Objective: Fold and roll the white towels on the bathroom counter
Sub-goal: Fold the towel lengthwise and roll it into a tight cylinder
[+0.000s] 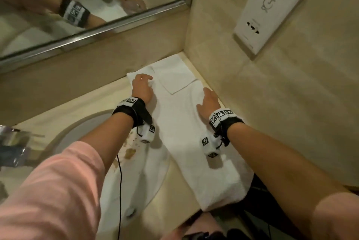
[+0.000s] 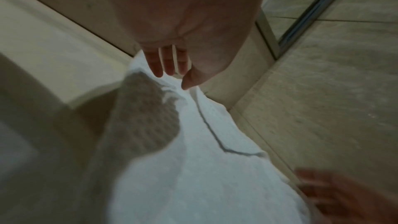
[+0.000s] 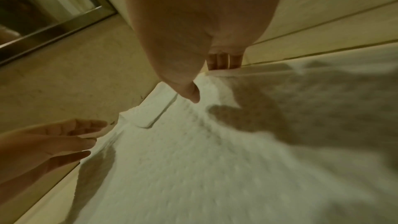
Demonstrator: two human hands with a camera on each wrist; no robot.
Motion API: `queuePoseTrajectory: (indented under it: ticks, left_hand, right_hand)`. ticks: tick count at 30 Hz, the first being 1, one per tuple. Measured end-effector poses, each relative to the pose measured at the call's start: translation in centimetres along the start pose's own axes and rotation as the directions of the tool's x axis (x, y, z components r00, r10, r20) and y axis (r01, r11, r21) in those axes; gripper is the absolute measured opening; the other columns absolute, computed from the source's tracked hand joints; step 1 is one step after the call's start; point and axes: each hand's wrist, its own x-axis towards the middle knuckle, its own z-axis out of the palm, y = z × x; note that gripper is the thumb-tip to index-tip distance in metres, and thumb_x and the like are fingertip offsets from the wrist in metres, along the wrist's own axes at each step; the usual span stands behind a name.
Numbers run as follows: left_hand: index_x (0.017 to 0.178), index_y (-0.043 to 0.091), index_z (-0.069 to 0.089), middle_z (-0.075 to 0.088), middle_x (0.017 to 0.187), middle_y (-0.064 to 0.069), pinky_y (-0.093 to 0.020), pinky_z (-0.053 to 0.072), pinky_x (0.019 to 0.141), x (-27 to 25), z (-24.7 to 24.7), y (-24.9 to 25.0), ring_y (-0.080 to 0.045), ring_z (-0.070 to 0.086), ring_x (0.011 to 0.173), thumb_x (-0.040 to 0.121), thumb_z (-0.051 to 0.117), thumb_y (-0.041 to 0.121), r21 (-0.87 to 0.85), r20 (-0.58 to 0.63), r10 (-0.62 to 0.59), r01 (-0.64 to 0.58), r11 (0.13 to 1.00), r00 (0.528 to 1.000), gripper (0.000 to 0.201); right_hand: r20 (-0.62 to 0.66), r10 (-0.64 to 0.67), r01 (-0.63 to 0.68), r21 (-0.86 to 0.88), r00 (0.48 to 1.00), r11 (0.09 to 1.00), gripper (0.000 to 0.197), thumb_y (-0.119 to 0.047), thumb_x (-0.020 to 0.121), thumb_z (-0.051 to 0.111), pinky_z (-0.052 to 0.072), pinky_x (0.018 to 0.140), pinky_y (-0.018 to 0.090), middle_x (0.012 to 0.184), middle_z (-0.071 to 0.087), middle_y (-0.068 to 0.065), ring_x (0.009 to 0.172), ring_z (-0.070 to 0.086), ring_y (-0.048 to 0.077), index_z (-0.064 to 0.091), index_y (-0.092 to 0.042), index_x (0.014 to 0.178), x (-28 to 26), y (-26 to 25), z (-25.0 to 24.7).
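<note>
Left hand [image 1: 142,86] lies flat, fingers spread, on the far left corner of the towel [image 1: 186,127], holding nothing. Right hand [image 1: 208,103] is flat too, pressing the towel's right edge beside the wall. Towel runs as a long strip between both hands across the counter [image 1: 81,100], near end hanging off the front. A smaller folded flap [image 1: 172,76] lies just past the fingers. Smooth outward, square the edges, then roll tight from one end.

We see a beige stone table [image 1: 91,102] with a white towel [image 1: 186,133] stretched from its far right corner to its near edge, beside the round sink [image 1: 81,129].
</note>
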Motion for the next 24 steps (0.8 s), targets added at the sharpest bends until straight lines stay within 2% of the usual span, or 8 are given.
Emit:
queuePoseTrajectory:
  ticks: [5,9,13,16,18,20,22,24]
  left_hand:
    - [0.137,0.014,0.047,0.034,0.148,-0.014,-0.03,0.016,0.111,1.7,-0.4,-2.7,-0.031,0.027,0.137,0.086,0.047,0.0,0.101,0.015,0.014,-0.015,0.995,1.0,0.053]
    - [0.131,0.025,0.053,0.035,0.147,-0.016,-0.033,0.017,0.111,2.7,-0.4,-4.0,-0.034,0.028,0.135,0.089,0.049,0.009,0.239,0.044,-0.016,0.005,0.971,0.999,0.045]
    - [0.128,0.026,0.053,0.047,0.135,-0.017,-0.037,0.025,0.104,3.2,-0.4,-4.3,-0.037,0.035,0.124,0.091,0.045,0.012,0.3,0.019,-0.038,0.031,0.954,0.999,0.041]
    - [0.127,0.027,0.054,0.048,0.135,-0.016,-0.037,0.026,0.104,3.5,-0.3,-4.1,-0.036,0.034,0.126,0.089,0.045,0.009,0.319,0.0,-0.027,0.026,0.948,1.0,0.043]
    - [0.125,0.025,0.054,0.051,0.13,-0.016,-0.036,0.029,0.1,3.9,-0.5,-3.9,-0.035,0.039,0.121,0.086,0.046,0.009,0.374,-0.005,-0.007,0.009,0.927,1.0,0.043]
    - [0.126,0.018,0.052,0.055,0.12,-0.017,-0.037,0.033,0.094,4.4,-0.7,-3.5,-0.035,0.043,0.111,0.086,0.046,0.011,0.434,0.008,-0.004,0.0,0.901,1.0,0.041]
    - [0.125,0.011,0.053,0.054,0.117,-0.018,-0.039,0.034,0.093,4.7,-1.0,-2.9,-0.035,0.042,0.109,0.094,0.044,0.021,0.454,0.004,-0.009,0.006,0.891,1.0,0.035]
    - [0.118,0.008,0.058,0.055,0.116,-0.018,-0.04,0.032,0.092,4.7,-1.2,-2.5,-0.035,0.041,0.11,0.098,0.038,0.032,0.458,-0.012,-0.007,0.011,0.889,1.0,0.037]
  right_hand:
    - [-0.047,-0.193,0.193,-0.013,0.98,0.981,0.079,0.015,0.079,0.042,0.029,0.111,0.034,0.152,0.018,0.006,0.136,0.027,0.027,0.023,-0.018,0.148,3.4,-3.3,-0.1]
    - [-0.06,-0.274,0.272,-0.045,0.96,0.961,0.087,0.022,0.068,0.038,0.038,0.105,0.038,0.147,0.026,0.004,0.127,0.037,0.028,0.031,-0.02,0.143,6.2,-4.2,0.6]
    - [-0.099,-0.37,0.343,-0.219,0.924,0.914,0.078,0.016,0.07,0.041,0.035,0.102,0.035,0.138,0.039,0.005,0.12,0.041,0.028,0.038,-0.023,0.138,7.7,-4.9,0.9]
    - [-0.091,-0.407,0.378,-0.235,0.909,0.896,0.071,0.015,0.075,0.039,0.038,0.097,0.038,0.134,0.045,0.003,0.115,0.044,0.028,0.044,-0.026,0.132,8.6,-5.0,1.2]
    - [-0.098,-0.446,0.412,-0.249,0.89,0.876,0.051,0.005,0.086,0.044,0.041,0.092,0.038,0.131,0.048,0.003,0.111,0.046,0.029,0.051,-0.025,0.127,9.3,-4.9,1.2]
    - [-0.117,-0.455,0.415,-0.262,0.883,0.871,0.027,-0.015,0.095,0.045,0.043,0.088,0.038,0.124,0.054,0.004,0.107,0.05,0.029,0.057,-0.02,0.119,10.2,-4.8,1.0]
    - [-0.172,-0.452,0.425,-0.171,0.875,0.889,0.023,-0.023,0.097,0.041,0.044,0.082,0.039,0.109,0.06,0.006,0.097,0.054,0.029,0.06,-0.014,0.108,10.6,-5.0,1.0]
    - [-0.267,-0.353,0.392,0.108,0.897,0.914,0.022,-0.024,0.098,0.04,0.046,0.071,0.039,0.091,0.062,0.008,0.083,0.057,0.029,0.056,-0.01,0.101,10.7,-5.4,1.1]
